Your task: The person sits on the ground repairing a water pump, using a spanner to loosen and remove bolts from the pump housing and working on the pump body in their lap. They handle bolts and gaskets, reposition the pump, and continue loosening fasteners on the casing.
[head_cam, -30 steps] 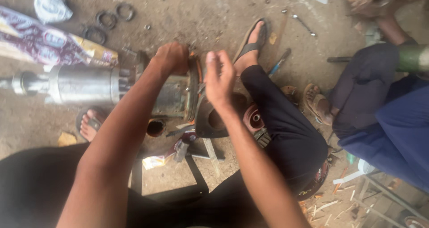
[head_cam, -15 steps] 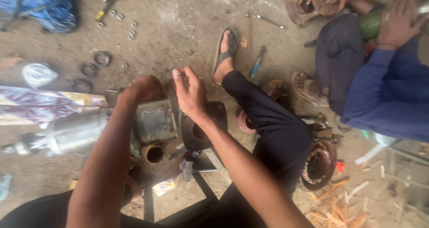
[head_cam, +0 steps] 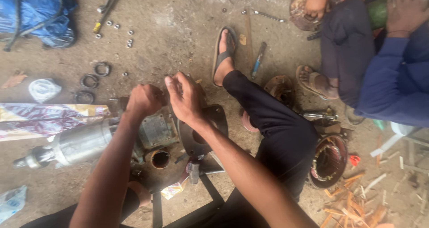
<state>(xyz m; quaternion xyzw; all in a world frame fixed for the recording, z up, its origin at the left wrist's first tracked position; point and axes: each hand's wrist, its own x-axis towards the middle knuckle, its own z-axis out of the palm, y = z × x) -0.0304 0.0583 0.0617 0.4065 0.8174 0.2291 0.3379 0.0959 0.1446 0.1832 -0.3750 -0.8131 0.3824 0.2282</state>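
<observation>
A grimy grey pump or motor body (head_cam: 154,132) with a long metal cylinder (head_cam: 73,145) on its left lies on a dark metal stand over the dirt floor. My left hand (head_cam: 144,100) is closed on the top of the housing. Right beside it, my right hand (head_cam: 184,97) pinches something small at the top edge, above a dark round flange (head_cam: 212,123). What the fingers hold is hidden. My right leg in dark trousers (head_cam: 272,125) stretches out to the right, foot in a sandal (head_cam: 223,53).
Several rubber rings (head_cam: 91,81) and nuts (head_cam: 127,36) lie at the upper left, near a blue bag (head_cam: 38,15). A screwdriver (head_cam: 258,60) and a wrench (head_cam: 267,16) lie on the ground. Another person in blue (head_cam: 389,71) sits at the right. A wound stator (head_cam: 330,158) and wood scraps sit at the lower right.
The view has shifted, so the housing now sits lower and further left. My two hands have come closer together on top of the housing.
</observation>
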